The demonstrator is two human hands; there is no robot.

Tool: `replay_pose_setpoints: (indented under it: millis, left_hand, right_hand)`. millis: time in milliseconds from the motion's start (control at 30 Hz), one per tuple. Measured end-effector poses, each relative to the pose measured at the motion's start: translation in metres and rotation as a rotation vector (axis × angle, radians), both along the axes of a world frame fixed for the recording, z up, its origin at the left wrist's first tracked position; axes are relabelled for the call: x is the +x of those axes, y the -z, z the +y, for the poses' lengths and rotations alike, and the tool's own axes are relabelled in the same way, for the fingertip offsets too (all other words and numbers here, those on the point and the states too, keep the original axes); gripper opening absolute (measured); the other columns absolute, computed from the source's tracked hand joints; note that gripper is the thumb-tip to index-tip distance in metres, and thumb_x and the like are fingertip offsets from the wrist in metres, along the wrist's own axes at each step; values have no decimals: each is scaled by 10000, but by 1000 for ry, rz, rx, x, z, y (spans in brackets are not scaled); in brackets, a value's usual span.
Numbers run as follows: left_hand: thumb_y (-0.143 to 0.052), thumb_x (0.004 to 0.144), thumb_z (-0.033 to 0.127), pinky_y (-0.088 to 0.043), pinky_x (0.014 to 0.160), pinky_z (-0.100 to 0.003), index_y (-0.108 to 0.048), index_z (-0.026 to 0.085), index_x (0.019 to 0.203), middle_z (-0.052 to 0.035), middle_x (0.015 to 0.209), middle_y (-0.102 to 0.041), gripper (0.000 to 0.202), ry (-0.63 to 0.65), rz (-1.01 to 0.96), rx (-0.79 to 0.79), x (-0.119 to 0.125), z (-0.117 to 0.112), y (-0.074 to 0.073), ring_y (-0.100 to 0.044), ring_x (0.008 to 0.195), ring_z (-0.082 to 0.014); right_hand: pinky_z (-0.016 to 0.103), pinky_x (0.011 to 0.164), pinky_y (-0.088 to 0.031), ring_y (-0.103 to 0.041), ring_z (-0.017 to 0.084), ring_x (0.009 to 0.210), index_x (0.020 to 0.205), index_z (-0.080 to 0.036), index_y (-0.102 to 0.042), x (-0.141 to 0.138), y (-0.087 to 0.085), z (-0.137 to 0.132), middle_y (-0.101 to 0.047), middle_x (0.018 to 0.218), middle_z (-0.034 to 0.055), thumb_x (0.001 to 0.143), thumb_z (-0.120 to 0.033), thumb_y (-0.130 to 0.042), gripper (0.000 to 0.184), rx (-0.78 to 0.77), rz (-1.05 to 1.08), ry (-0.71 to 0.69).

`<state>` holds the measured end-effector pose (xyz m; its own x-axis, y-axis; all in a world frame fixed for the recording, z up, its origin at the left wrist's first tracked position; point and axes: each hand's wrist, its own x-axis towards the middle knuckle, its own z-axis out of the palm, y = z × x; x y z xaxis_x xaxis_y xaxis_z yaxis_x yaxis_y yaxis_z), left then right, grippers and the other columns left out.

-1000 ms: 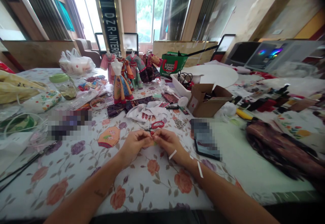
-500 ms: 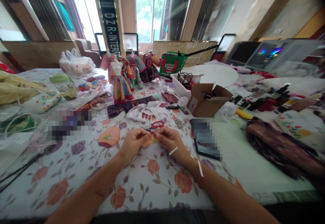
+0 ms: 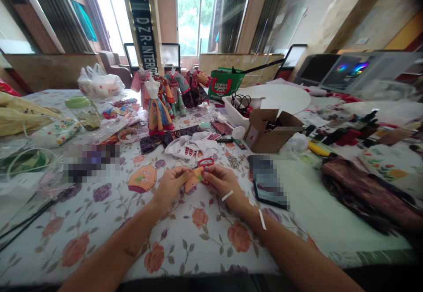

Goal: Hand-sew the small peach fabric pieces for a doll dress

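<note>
Between my hands is a small orange piece of fabric (image 3: 192, 181) with a green and yellow patch near its right side. My left hand (image 3: 171, 185) pinches its left edge with thumb and fingers. On the other side, my right hand (image 3: 225, 187) pinches the right edge, and strips of white tape stick to that hand and wrist. Red-handled scissors (image 3: 205, 162) lie just beyond my fingers, their blades mostly hidden. Left of my left hand, a flat orange fabric piece (image 3: 142, 178) with a flower motif and dark red border rests on the flowered tablecloth (image 3: 178, 243).
Small dressed mannequins (image 3: 155, 111) stand at the back. A white printed cloth (image 3: 191, 145) lies beyond the scissors. To the right are a phone (image 3: 268, 186), a cardboard box (image 3: 272, 129), a white bin (image 3: 233, 111) and dark folded fabric (image 3: 357, 190). A lidded jar (image 3: 86, 114) stands left.
The orange fabric piece has been raised and turned between my fingers, so more of its face shows. My hands have moved slightly apart.
</note>
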<state>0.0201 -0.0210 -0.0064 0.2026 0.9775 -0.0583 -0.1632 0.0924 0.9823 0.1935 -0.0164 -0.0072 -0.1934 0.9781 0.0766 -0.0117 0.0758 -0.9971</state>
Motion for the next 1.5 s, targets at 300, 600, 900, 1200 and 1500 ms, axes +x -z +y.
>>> replay_pose_setpoints:
  millis: [300,600,900,1200,1500]
  left_hand:
    - [-718,714,392,-439,597,-244,-641,145,942,-19,710,-660,345,27,80,115,-1,0,-6,-569,596,-125]
    - [-609,803,358,-388,554,-230,-681,131,808,-17,638,-627,238,52,187,159,-2,-1,-6,-511,560,-113]
    - [-677,749,350,-449,624,-249,-673,157,978,-41,781,-675,299,45,155,163,-2,1,-2,-585,671,-148]
    - [-717,681,242,-432,553,-230,-700,136,801,-17,638,-671,161,-6,158,113,3,-3,-6,-568,545,-120]
    - [-683,752,309,-443,594,-244,-646,122,1008,-17,582,-673,320,66,70,77,-2,-1,-3,-586,547,-131]
  right_hand:
    - [232,526,-336,-459,103,562,687,-155,-624,2,-4,0,-569,633,-17,700,-396,-729,263,-16,17,32]
    - [235,591,-382,-522,115,639,832,-179,-690,3,-1,1,-644,744,3,754,-384,-697,220,14,57,-9]
    - [236,522,-346,-475,104,540,679,-157,-686,4,-4,2,-616,609,-9,698,-379,-732,228,9,-1,79]
    - [234,508,-365,-510,118,562,757,-173,-699,1,-1,0,-657,692,9,667,-377,-755,230,1,34,35]
    - [230,470,-223,-333,77,489,758,-140,-699,4,-2,0,-478,535,-43,754,-399,-676,261,10,-71,-42]
